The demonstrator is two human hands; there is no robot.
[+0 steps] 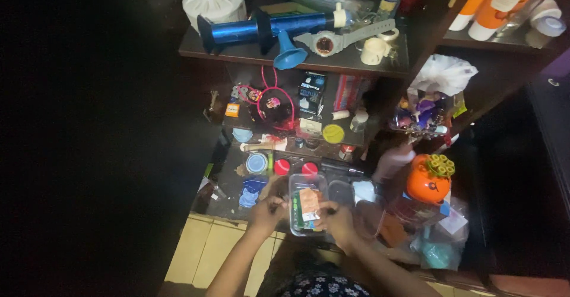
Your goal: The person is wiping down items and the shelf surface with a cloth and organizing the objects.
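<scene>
Your left hand (268, 209) and right hand (337, 218) meet at a small clear plastic container (307, 205) on the lowest, cluttered shelf (228, 172), just above the tiled floor (196, 252). Both hands curl in, fingertips pinching at the container's near rim and the contents; the dim light hides exactly what each finger grips.

The container looks light and thin-walled, so it will likely flex and slip if you squeeze hard. Hold it by its opposite long walls or support it underneath, rather than by one corner. It is a see-through rectangular tub with rounded corners, holding orange, white and green packets or papers that seem soft and loose. Two red caps (295, 167) sit just behind it, and an orange pumpkin-shaped jar (426, 184) stands to its right.
</scene>
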